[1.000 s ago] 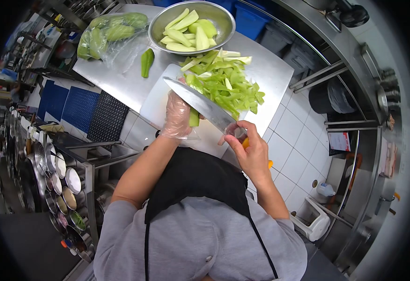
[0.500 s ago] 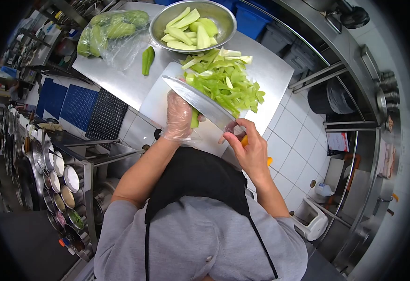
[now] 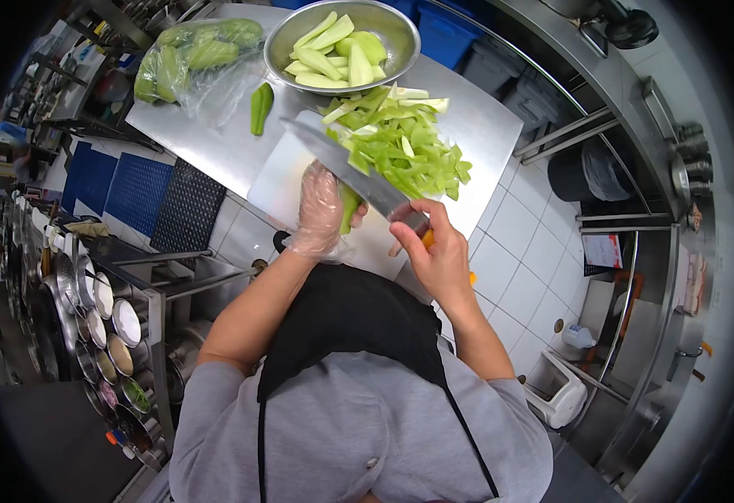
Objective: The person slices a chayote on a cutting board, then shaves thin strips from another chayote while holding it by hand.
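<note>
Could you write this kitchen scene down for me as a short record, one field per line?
Left hand: in a clear plastic glove, holding a green vegetable piece
Right hand: holding a large knife
Blade contact: cannot tell
Work surface: white cutting board on a metal table
Heap: green strips beside the knife
Metal bowl: pale green pieces
Plastic bag: green vegetables inside
Loose item: one green piece near the bag

Bowl (image 3: pixel 402 52): at the back of the surface (image 3: pixel 480 126), cut pieces (image 3: pixel 360 65) inside.
Bag (image 3: pixel 220 94): left of the bowl, vegetables (image 3: pixel 210 55) inside.
Loose vegetable (image 3: pixel 260 109): on the surface, between the bag and the board (image 3: pixel 281 172).
Peelings (image 3: pixel 413 152): in front of the bowl.
Knife (image 3: pixel 342 163): in the right hand (image 3: pixel 442 256), over the board, between the left hand (image 3: pixel 320 210) and the peelings.
Held piece (image 3: pixel 348 208): in the left hand.
Tubs (image 3: pixel 446 38): behind the surface, right of the bowl.
</note>
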A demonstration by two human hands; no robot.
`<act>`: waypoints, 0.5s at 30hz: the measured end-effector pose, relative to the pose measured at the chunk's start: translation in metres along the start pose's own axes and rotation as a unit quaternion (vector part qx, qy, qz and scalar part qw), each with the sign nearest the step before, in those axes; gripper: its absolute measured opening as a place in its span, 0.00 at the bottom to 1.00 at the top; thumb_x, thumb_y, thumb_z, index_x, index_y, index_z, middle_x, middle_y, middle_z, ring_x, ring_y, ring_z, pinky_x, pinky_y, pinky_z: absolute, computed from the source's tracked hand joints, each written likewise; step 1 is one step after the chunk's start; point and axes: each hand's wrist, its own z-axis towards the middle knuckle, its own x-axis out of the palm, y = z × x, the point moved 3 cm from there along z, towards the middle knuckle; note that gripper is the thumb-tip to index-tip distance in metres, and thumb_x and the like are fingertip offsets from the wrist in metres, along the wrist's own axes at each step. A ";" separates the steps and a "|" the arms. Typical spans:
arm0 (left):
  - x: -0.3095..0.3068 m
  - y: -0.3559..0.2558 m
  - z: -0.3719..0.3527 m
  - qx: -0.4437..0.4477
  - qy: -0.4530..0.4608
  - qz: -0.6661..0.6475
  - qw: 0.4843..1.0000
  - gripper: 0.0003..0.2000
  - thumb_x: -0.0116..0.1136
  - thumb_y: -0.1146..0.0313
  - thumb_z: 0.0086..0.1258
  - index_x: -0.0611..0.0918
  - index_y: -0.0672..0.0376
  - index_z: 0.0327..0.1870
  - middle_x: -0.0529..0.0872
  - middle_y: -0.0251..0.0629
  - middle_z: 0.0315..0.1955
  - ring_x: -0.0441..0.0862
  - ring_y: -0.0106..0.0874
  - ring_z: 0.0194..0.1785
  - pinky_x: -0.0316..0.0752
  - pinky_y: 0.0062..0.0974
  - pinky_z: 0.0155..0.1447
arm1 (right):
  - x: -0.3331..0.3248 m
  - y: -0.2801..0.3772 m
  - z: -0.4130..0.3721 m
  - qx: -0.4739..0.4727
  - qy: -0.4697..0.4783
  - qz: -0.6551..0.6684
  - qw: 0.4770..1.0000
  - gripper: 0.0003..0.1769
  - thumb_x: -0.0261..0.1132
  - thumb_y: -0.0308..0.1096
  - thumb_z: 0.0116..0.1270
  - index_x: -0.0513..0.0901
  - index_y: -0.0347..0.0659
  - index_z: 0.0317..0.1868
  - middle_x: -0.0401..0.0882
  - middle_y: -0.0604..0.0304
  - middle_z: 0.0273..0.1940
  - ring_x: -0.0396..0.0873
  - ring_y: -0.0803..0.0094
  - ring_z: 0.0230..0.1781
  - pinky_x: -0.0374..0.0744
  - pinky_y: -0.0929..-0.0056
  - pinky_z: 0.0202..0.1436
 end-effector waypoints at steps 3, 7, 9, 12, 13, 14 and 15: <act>0.004 -0.004 -0.013 -0.023 0.096 0.050 0.994 0.25 0.40 0.42 0.85 0.77 0.59 0.44 0.81 0.37 0.25 0.79 0.28 0.21 0.72 0.24 0.23 | -0.013 -0.008 0.020 0.107 0.003 0.034 0.994 0.19 0.72 0.42 0.73 0.79 0.38 0.54 0.86 0.62 0.31 0.74 0.78 0.19 0.73 0.72 0.25; 0.007 -0.003 -0.008 -0.054 0.075 -0.049 0.995 0.29 0.38 0.37 0.84 0.78 0.59 0.50 0.83 0.36 0.30 0.81 0.26 0.27 0.75 0.24 0.29 | -0.019 -0.029 0.025 0.224 0.051 0.124 0.965 0.19 0.69 0.43 0.75 0.78 0.37 0.55 0.74 0.68 0.20 0.68 0.85 0.20 0.66 0.77 0.25; 0.002 -0.002 0.004 -0.045 0.048 -0.127 0.990 0.31 0.38 0.35 0.83 0.79 0.58 0.54 0.84 0.35 0.33 0.81 0.26 0.30 0.76 0.25 0.33 | -0.019 -0.029 0.020 0.205 0.057 0.124 0.969 0.17 0.69 0.40 0.76 0.79 0.38 0.55 0.83 0.66 0.29 0.69 0.85 0.22 0.67 0.79 0.26; -0.008 -0.008 0.020 -0.057 0.013 -0.221 0.973 0.31 0.40 0.34 0.82 0.80 0.55 0.59 0.84 0.33 0.35 0.81 0.26 0.33 0.76 0.26 0.36 | -0.015 -0.026 0.008 0.121 0.045 0.117 0.985 0.16 0.69 0.37 0.75 0.79 0.38 0.55 0.88 0.64 0.38 0.71 0.83 0.23 0.70 0.79 0.27; -0.006 -0.020 0.021 -0.069 -0.006 -0.226 0.972 0.30 0.41 0.35 0.82 0.80 0.53 0.59 0.83 0.32 0.36 0.80 0.27 0.33 0.76 0.26 0.35 | -0.014 -0.023 0.004 0.099 0.044 0.108 0.988 0.15 0.70 0.36 0.75 0.79 0.38 0.55 0.89 0.63 0.41 0.73 0.83 0.24 0.71 0.79 0.28; -0.005 -0.026 0.022 -0.081 -0.025 -0.231 0.969 0.29 0.41 0.35 0.82 0.81 0.52 0.59 0.83 0.30 0.36 0.79 0.27 0.33 0.76 0.26 0.35 | -0.014 -0.020 -0.001 0.079 0.042 0.099 0.991 0.15 0.70 0.35 0.74 0.79 0.38 0.55 0.90 0.63 0.45 0.74 0.82 0.24 0.72 0.79 0.28; -0.005 -0.027 0.027 -0.073 -0.042 -0.261 0.962 0.28 0.43 0.34 0.81 0.80 0.51 0.58 0.82 0.30 0.36 0.80 0.27 0.35 0.77 0.26 0.37 | -0.013 -0.017 -0.005 0.053 0.045 0.097 0.993 0.15 0.71 0.34 0.74 0.79 0.38 0.55 0.90 0.62 0.45 0.75 0.81 0.25 0.73 0.79 0.29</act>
